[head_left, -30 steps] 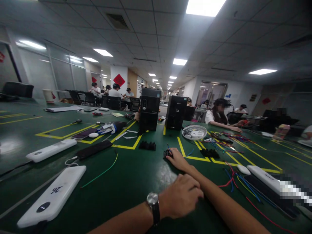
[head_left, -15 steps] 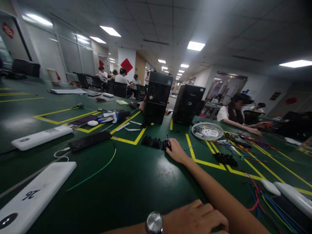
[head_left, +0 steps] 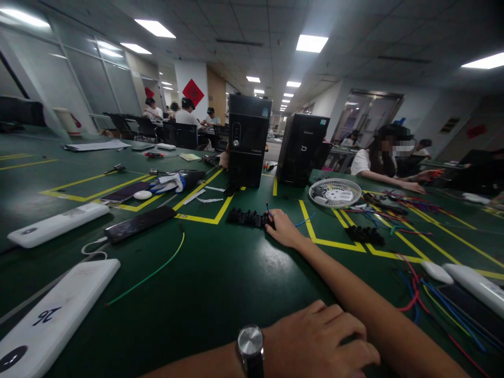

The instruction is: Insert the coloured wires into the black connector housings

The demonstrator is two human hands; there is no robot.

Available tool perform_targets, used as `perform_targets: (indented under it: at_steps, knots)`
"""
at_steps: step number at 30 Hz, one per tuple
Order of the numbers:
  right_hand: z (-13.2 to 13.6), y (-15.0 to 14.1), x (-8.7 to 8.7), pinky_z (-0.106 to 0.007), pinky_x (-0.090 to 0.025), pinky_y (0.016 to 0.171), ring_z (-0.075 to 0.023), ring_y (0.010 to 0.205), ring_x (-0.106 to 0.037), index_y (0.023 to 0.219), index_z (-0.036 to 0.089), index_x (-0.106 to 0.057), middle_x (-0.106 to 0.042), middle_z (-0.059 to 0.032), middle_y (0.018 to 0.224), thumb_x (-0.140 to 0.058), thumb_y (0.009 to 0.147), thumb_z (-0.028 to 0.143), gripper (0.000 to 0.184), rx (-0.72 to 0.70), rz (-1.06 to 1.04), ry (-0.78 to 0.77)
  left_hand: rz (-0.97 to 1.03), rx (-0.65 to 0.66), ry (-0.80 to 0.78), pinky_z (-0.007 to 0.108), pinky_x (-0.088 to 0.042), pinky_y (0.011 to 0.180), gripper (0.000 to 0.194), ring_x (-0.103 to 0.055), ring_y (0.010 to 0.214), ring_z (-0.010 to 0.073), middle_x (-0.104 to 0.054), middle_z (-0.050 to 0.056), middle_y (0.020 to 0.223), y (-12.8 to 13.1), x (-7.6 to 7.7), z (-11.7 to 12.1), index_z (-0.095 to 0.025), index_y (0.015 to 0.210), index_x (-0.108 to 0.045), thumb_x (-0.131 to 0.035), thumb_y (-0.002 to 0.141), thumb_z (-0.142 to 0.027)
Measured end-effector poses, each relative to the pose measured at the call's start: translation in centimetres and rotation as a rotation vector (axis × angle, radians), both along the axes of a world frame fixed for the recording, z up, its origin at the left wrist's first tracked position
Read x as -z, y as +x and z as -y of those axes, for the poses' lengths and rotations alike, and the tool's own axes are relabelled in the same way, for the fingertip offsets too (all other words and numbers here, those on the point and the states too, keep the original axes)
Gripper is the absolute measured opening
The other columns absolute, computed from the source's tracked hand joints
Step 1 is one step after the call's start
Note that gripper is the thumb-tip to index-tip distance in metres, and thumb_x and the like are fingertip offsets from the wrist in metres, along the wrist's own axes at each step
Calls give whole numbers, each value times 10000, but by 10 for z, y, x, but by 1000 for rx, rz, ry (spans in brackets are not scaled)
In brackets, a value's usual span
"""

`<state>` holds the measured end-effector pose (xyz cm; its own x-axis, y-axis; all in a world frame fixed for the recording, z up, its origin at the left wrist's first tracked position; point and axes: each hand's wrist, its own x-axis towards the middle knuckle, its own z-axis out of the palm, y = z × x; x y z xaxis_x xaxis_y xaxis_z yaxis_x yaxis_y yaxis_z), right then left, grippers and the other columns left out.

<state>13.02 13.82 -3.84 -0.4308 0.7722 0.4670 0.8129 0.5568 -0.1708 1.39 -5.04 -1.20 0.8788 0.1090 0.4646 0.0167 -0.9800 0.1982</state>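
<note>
My right hand (head_left: 282,228) reaches forward over the green table, fingers closed on the right end of a black terminal block strip (head_left: 244,217). A short wire tip stands up at its fingers, and a blue wire (head_left: 306,220) trails out to the right of this hand. Close to the camera is my left hand (head_left: 315,336), with a wristwatch (head_left: 251,341) on its wrist. Its fingers are curled loosely beside my right forearm; I see nothing in them, though their undersides are hidden. Left of the hands lies a loose green wire (head_left: 157,272).
Two black computer towers (head_left: 249,142) stand behind the strip. Right of them are a white basket (head_left: 334,193), another black strip (head_left: 365,235) and loose wires. White power banks (head_left: 59,315), a phone and gloves (head_left: 169,182) lie left. A person (head_left: 380,163) sits at the right.
The camera view has shifted, so the table and towers appear slightly higher. My left hand has moved slightly, its fingers still curled. My right hand keeps its grip on the strip.
</note>
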Motion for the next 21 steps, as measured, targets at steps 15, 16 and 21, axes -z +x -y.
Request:
perform_targets:
  at_steps: [15,16,21]
  knots:
    - [-3,1,3,-315,-379,783,-203,878,-479,783,200,-423,-529,-50,870,-517,782,206,94,-28,-44,15,-28,62,106,270,-382,736,307,-497,1013,146,-534,16,1162,8,13,-9,-200,1197,-456,-382,939,-349]
    - [-3,1,3,-315,-380,784,-203,877,-480,784,199,-424,-528,-50,870,-518,780,204,95,-28,-46,15,-23,64,117,269,-382,726,308,-499,1007,143,-536,11,1155,8,14,-10,-202,1202,-454,-374,943,-349]
    - [-1,0,1,-307,-378,774,-195,857,-478,795,195,-430,-526,-47,864,-523,776,201,95,-21,-57,12,-18,71,123,269,-381,716,314,-496,1022,143,-533,12,1169,9,16,-12,-202,1199,-456,-331,956,-357]
